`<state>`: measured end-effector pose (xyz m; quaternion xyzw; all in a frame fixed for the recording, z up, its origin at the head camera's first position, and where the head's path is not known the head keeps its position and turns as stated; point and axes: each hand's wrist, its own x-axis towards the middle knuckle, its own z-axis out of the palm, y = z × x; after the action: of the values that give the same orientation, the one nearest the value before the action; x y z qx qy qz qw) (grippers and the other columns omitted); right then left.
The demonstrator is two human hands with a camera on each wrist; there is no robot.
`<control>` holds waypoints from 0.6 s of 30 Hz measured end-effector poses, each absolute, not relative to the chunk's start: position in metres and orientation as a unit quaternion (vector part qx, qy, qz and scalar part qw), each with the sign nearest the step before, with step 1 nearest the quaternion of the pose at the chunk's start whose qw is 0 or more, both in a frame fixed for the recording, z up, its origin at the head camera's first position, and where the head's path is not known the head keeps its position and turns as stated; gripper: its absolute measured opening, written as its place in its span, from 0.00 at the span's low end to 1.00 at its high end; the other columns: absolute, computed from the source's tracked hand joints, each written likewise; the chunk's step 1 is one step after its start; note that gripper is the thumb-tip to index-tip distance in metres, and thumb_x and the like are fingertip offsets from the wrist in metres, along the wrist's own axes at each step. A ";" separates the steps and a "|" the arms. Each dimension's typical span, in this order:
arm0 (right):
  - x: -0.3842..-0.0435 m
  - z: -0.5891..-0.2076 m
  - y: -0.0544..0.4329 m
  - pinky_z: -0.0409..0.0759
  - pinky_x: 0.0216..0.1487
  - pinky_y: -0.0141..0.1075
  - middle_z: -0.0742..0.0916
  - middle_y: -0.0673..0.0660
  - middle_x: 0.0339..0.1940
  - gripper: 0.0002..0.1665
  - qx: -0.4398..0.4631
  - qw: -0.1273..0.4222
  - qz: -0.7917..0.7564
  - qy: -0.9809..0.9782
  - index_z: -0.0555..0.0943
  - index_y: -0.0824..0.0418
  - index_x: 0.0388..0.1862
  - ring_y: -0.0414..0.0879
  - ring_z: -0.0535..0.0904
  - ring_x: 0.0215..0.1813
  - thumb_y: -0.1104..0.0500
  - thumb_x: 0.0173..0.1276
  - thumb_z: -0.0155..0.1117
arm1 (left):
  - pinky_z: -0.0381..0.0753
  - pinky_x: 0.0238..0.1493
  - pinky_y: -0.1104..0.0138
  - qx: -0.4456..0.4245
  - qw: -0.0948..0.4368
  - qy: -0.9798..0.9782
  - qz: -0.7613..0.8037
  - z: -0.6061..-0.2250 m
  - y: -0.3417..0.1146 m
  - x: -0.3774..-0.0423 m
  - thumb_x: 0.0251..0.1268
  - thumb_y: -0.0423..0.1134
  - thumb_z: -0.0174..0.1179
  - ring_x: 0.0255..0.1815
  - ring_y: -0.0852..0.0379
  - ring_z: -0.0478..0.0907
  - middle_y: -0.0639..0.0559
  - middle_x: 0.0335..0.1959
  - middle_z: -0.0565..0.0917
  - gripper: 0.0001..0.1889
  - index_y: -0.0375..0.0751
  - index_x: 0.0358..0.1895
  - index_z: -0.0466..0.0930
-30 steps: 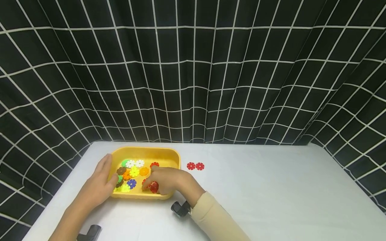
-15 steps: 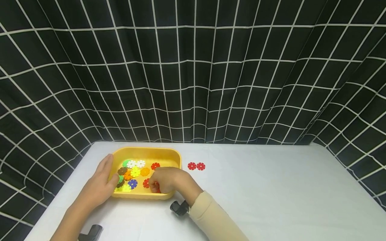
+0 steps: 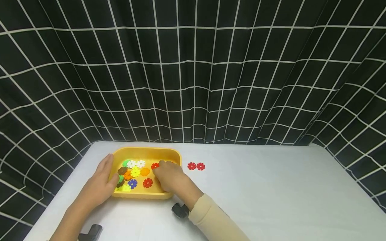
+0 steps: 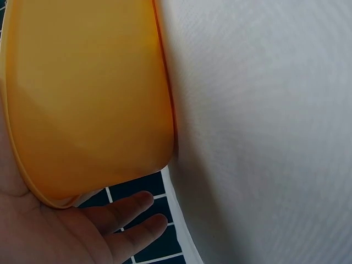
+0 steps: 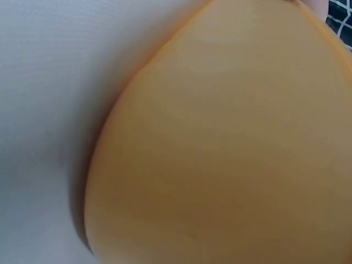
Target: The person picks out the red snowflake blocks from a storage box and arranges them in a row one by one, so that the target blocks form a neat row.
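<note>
The right hand has shifted right and rearward inside the yellow tray, leaving one red piece fully exposed; with two red pieces on the bench beside it, picking-out is judged incomplete. Its fingertips are hidden, any pinch undeterminable; the left hand rests at the tray's left end, fingers extended.

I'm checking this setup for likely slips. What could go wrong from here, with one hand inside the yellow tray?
The right hand hides what lies beneath it, so any piece there might be fumbled. Several notched discs overlap near the left hand, so lifting one might drag others. Two red notched discs lie on the white table just right of the yellow tray, so a bumped tray might nudge them.
</note>
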<state>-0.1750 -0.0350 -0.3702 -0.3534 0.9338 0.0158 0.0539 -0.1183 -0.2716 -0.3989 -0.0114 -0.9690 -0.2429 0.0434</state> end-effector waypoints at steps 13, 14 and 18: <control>-0.168 -0.369 -0.039 0.80 0.31 0.34 0.80 0.53 0.35 0.14 -0.286 0.070 0.104 0.950 0.86 0.52 0.47 0.47 0.73 0.33 0.52 0.63 0.73 | 0.56 0.66 0.30 -0.011 0.038 -0.969 -0.245 -0.399 -0.269 -0.118 0.74 0.42 0.47 0.75 0.26 0.50 0.30 0.79 0.45 0.40 0.30 0.80 0.39; -0.169 -0.369 -0.039 0.80 0.31 0.34 0.80 0.54 0.35 0.14 -0.288 0.068 0.101 0.950 0.86 0.52 0.47 0.47 0.73 0.33 0.53 0.63 0.73 | 0.56 0.66 0.30 -0.013 0.039 -0.969 -0.245 -0.398 -0.269 -0.118 0.74 0.42 0.47 0.75 0.26 0.50 0.30 0.79 0.45 0.40 0.30 0.80 0.39; -0.173 -0.372 -0.038 0.82 0.30 0.34 0.81 0.54 0.40 0.14 -0.296 0.064 0.092 0.948 0.86 0.50 0.47 0.47 0.74 0.33 0.55 0.62 0.74 | 0.56 0.66 0.30 -0.013 0.039 -0.969 -0.245 -0.397 -0.269 -0.117 0.74 0.42 0.48 0.75 0.26 0.50 0.30 0.79 0.45 0.40 0.30 0.80 0.38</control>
<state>-0.1730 -0.0380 -0.3721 -0.2964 0.9485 0.0916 0.0642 -0.1175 -0.2694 -0.3969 -0.0131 -0.9686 -0.2453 0.0389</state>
